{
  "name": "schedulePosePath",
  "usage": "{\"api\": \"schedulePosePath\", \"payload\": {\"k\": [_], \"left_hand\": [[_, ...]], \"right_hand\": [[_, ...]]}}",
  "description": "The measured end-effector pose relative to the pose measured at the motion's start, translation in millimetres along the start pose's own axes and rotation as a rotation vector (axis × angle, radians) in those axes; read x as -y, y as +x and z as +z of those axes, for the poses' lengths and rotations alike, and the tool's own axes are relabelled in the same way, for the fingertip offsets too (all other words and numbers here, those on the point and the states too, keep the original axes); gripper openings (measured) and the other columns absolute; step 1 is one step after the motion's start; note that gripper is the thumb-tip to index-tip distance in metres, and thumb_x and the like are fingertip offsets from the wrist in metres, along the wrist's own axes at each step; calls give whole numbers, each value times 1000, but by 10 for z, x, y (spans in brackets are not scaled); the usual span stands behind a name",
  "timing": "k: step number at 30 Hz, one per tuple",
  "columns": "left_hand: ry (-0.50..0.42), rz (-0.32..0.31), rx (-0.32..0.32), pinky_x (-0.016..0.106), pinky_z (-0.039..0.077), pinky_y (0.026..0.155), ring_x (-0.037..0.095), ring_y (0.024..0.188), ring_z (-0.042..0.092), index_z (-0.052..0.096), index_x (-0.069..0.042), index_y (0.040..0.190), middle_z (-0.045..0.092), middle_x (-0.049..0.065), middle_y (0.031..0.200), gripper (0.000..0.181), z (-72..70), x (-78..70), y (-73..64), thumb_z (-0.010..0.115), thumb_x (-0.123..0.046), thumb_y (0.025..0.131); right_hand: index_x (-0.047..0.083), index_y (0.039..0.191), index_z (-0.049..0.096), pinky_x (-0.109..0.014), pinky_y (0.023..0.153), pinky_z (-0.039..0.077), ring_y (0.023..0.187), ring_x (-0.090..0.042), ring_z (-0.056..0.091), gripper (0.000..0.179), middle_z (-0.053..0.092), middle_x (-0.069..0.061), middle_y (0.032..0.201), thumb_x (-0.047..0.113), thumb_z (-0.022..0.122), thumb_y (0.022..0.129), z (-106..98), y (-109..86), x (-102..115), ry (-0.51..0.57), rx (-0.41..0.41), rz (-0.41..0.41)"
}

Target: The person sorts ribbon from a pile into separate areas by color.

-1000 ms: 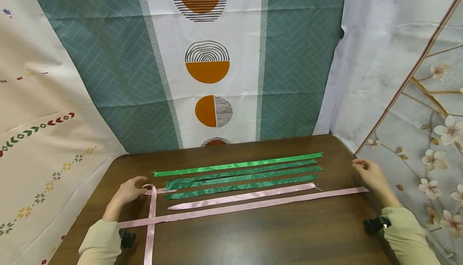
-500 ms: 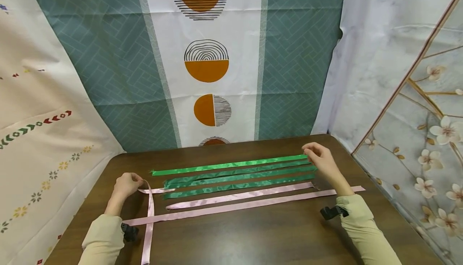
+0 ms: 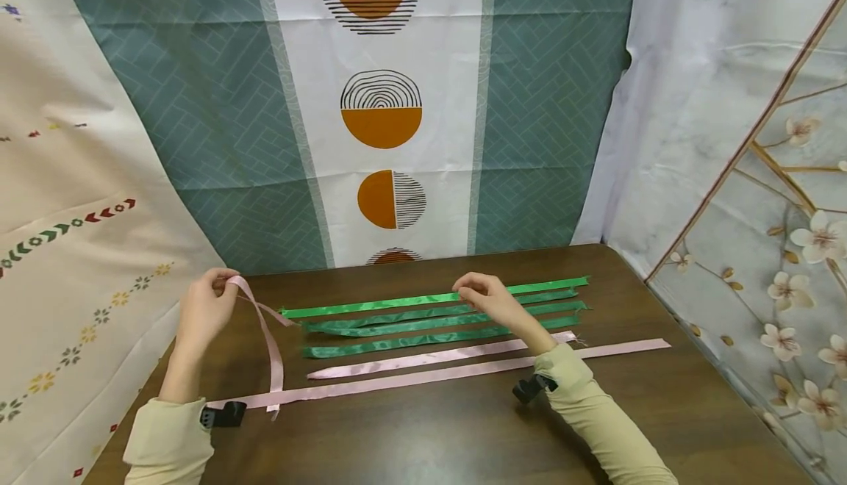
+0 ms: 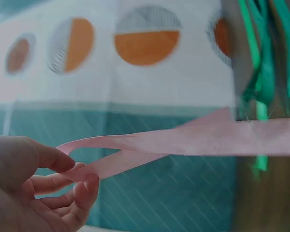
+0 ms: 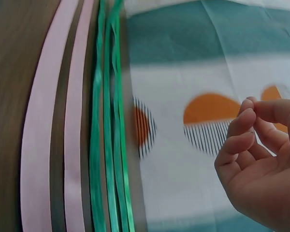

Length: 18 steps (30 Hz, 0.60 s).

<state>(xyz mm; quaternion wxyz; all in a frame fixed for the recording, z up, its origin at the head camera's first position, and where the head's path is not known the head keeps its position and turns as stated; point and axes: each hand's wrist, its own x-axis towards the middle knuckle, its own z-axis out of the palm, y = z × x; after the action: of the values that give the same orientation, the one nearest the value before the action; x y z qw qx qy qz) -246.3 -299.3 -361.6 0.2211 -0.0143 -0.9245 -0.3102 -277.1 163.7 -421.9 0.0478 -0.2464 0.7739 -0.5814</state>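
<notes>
My left hand [image 3: 206,309], raised over the left side of the table, pinches a pink ribbon [image 3: 270,345] between thumb and fingers. In the left wrist view the held ribbon [image 4: 198,140] loops at the fingertips and its two lengths run off to the right. Its lower end crosses a long pink ribbon [image 3: 423,378] lying on the table. My right hand [image 3: 492,297] hovers over the green ribbons, fingers loosely curled, and nothing shows between them. A shorter pink ribbon [image 3: 423,360], a bright green ribbon [image 3: 377,304] and several darker green ribbons [image 3: 410,340] lie side by side.
The brown wooden table [image 3: 430,441] has a patterned curtain [image 3: 529,139] behind it. A flowered white cloth [image 3: 761,309] hangs at the right, and a cream embroidered cloth [image 3: 73,279] at the left.
My left hand has risen, drawing the pink ribbon up and back so its lower end pulled away from the table's front. My right hand has swept left from the right edge to the middle.
</notes>
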Motion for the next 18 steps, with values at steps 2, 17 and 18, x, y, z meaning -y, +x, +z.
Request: {"api": "schedulePosePath", "payload": {"k": [2,17,18], "left_hand": [[-12,14,-26,28,43,62,38,84,65,65,6,109,68,30,98,29,-38,-143,-25,51,-16,97],[-220,148,1,4,42,70,-11,75,54,68,-1,103,70,17,92,19,46,-855,-172,60,-15,95],[-242,156,23,5,44,71,-8,75,56,68,-1,103,69,16,92,18,65,-883,-177,60,-16,95]], "right_hand": [[-4,109,61,-23,55,39,62,-11,44,18,51,-7,77,5,48,100,124,92,-60,9,44,-6],[-1,108,62,-24,56,38,63,-13,44,22,53,-12,78,15,49,101,592,364,77,100,204,-53],[-1,109,62,-23,56,37,64,-14,44,22,53,-12,78,15,49,102,607,370,101,112,208,-52]]}}
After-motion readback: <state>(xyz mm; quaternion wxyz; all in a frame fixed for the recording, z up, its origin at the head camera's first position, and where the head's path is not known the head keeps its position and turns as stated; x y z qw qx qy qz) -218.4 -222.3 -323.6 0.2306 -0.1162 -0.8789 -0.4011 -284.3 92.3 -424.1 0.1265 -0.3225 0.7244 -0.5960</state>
